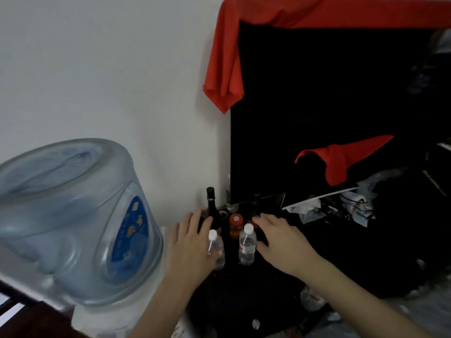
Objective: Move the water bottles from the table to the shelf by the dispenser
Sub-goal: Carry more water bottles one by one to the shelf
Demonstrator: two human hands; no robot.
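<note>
Two small clear water bottles with white caps stand upright on a dark shelf surface (244,289) just right of the water dispenser. My left hand (192,242) is beside the left bottle (217,252), fingers spread and pointing away, its palm edge against the bottle's side. My right hand (280,240) hovers just right of the right bottle (247,250), fingers apart, thumb close to the bottle's body. Neither hand is closed around a bottle.
The big blue dispenser jug (73,215) fills the left. Behind the bottles stand a dark glass bottle (211,206) and an orange-lidded jar (235,224). A black screen (329,106) draped in red cloth (224,76) rises at the right, with clutter (341,206) below it.
</note>
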